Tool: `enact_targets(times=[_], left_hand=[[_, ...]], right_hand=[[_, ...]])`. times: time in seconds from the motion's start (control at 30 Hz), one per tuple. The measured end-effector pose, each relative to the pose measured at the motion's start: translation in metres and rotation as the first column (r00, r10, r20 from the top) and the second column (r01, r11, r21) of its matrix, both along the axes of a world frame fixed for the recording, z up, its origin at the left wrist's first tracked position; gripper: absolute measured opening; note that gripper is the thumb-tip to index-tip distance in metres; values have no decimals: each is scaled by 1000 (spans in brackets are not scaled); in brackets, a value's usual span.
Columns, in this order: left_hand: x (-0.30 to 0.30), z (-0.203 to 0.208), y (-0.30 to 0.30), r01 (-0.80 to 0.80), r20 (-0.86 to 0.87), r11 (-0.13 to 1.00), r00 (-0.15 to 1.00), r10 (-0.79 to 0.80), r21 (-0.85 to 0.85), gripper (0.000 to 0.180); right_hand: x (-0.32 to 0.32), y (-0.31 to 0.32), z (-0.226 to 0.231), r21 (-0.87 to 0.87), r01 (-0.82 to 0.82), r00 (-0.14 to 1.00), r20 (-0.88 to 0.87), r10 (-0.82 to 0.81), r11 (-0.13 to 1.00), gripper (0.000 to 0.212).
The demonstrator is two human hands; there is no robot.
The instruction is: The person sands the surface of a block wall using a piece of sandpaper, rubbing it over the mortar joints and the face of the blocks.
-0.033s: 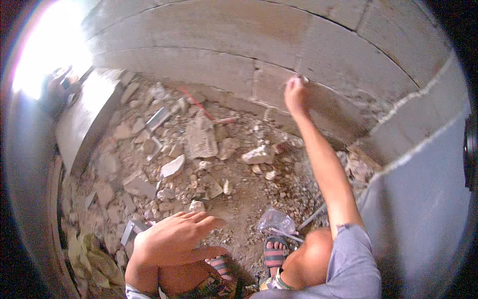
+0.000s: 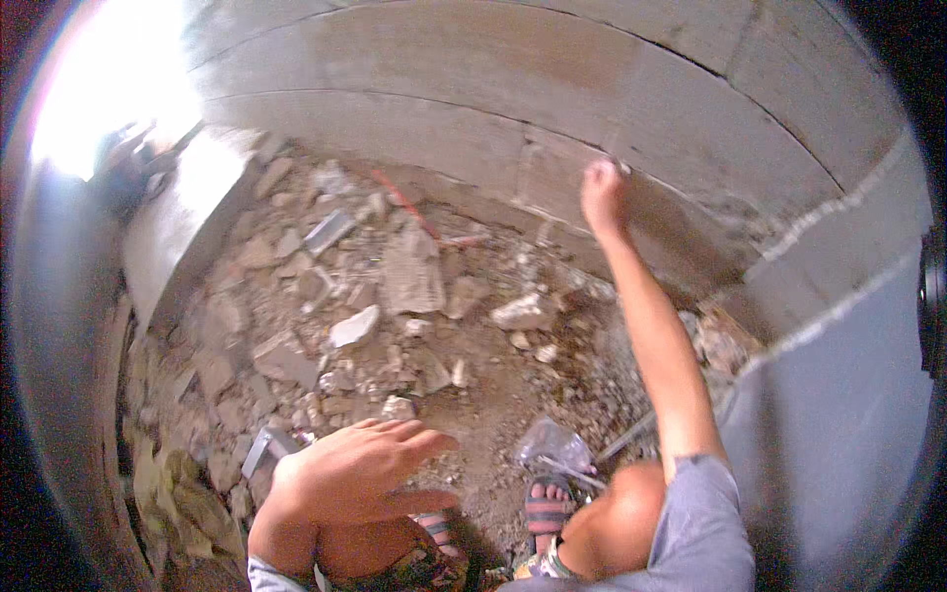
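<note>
My right hand (image 2: 604, 197) is stretched far forward, its fingers closed at the block wall (image 2: 464, 49), close to a joint between the blocks. A small pale spot shows at the fingertips, but I cannot make out what they hold. Over my left knee rests my left hand (image 2: 365, 474), palm down and holding nothing, fingers extended and thumb apart. Below the right hand, rubble lies along the foot of the wall, including a whitish stone chunk (image 2: 523, 313).
A clear plastic bag (image 2: 552, 442) and a thin rod (image 2: 626, 434) lie by my sandalled right foot (image 2: 547, 508). Broken stones, a red strip (image 2: 404, 205) and metal channel pieces (image 2: 328, 232) cover the ground. A pale slab (image 2: 182, 222) leans left; a bluish wall (image 2: 838, 424) stands right.
The surroundings have shifted slightly right and down in the picture. My right hand stays at the wall and my left hand stays over the knee.
</note>
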State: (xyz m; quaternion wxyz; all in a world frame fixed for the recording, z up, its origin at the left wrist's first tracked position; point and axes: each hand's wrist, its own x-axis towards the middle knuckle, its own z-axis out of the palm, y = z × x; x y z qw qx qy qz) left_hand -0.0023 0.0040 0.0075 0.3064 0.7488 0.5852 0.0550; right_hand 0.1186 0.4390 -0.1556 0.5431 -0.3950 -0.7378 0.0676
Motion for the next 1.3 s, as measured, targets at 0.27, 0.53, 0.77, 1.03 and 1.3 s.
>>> enact_targets(times=[0.27,0.53,0.77,1.03,1.3], left_hand=[[-1,-17,-2,2,27,997,1000,-4,73,59],[11,-16,-20,-45,47,997,998,42,67,58],[12,-13,-14,-37,52,995,998,32,91,62],[20,-4,-11,-34,-4,999,999,34,-16,62],[5,-54,17,13,-127,985,991,-35,-172,44]], right_hand=[[22,72,-14,-14,86,964,252,-79,996,24],[0,21,-14,-73,20,999,-27,-22,997,33],[40,27,-3,-547,-33,870,396,294,836,28],[60,48,36,-482,-65,585,691,425,874,23],[44,41,-61,-433,-210,728,529,436,877,27]])
